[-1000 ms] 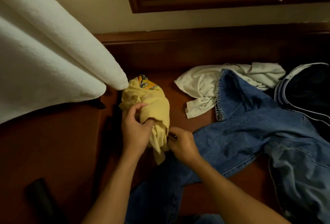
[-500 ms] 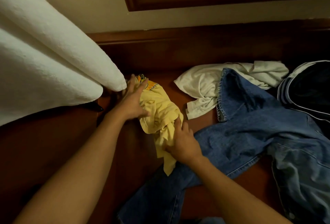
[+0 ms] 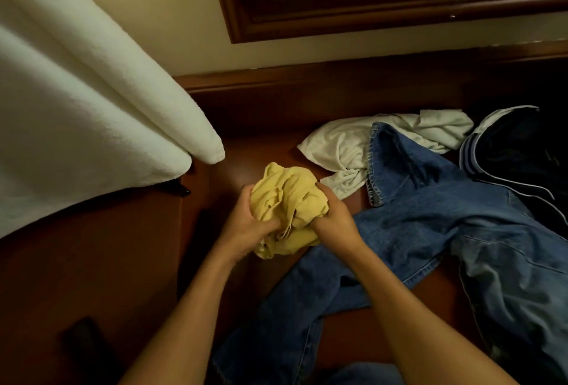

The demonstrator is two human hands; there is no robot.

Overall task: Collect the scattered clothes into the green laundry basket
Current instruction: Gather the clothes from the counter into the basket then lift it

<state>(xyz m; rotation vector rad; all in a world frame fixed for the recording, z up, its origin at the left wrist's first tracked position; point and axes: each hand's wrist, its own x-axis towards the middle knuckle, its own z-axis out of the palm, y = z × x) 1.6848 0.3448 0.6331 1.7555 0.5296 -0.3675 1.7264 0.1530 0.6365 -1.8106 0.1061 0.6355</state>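
A: Two grips held what?
B: The left grip (image 3: 246, 226) and right grip (image 3: 335, 221) both clutched the bunched yellow garment (image 3: 289, 197). It sat between them, just left of the jeans (image 3: 430, 231).

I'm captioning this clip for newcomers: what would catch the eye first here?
The bunched yellow fabric garment at centre, gripped between the left hand and right hand, draws the eye first. To its right, blue denim jeans sprawl, overlapping a crumpled white garment. A white textured bedspread hangs at the left.
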